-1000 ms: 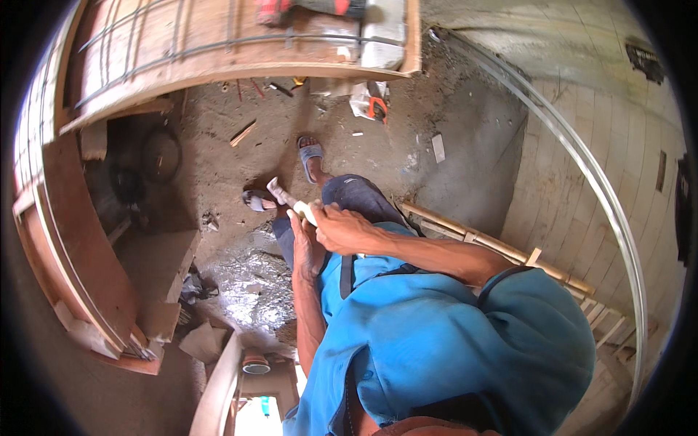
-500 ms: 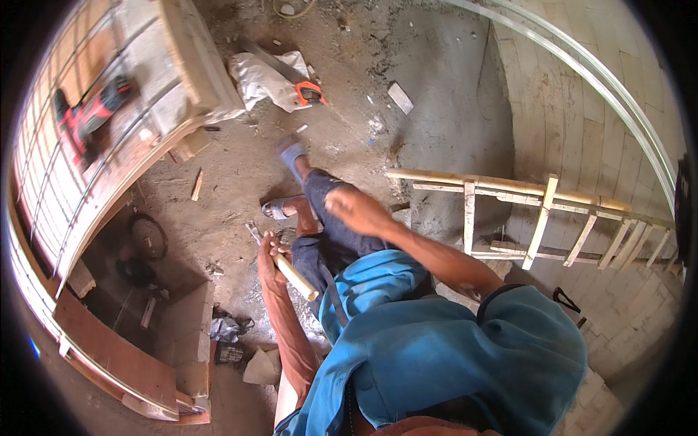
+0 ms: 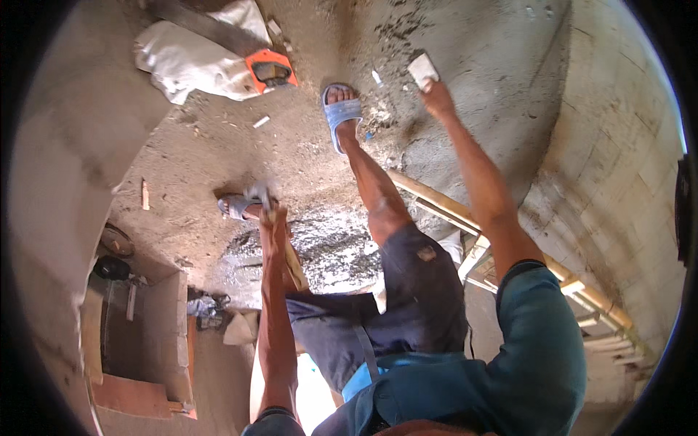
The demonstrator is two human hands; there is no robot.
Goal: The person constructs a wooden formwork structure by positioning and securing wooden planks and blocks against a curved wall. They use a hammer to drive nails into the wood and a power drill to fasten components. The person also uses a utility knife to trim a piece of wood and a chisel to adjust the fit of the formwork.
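My right hand (image 3: 438,102) reaches far forward, its fingers closed at the near end of a small pale rectangular block piece (image 3: 422,70) at the floor. Closer in on the left, my left hand (image 3: 272,216) is wrapped round a claw hammer. The hammer's metal head (image 3: 258,192), smeared by motion, sticks out ahead of the fist above my sandalled foot. Its pale wooden handle (image 3: 295,267) runs back along my forearm, which partly hides it.
A handsaw with an orange handle (image 3: 271,70) lies on a white sack (image 3: 189,62) at the far left. A wooden ladder (image 3: 443,207) leans on the right near the block wall (image 3: 611,145). Boxy masonry (image 3: 163,320) stands low on the left, with a dark bag (image 3: 207,309) beside it.
My right hand has gone from above my legs out to the block piece and taken hold of it. I have leaned forward with my legs apart; the hammer stays in my left hand.
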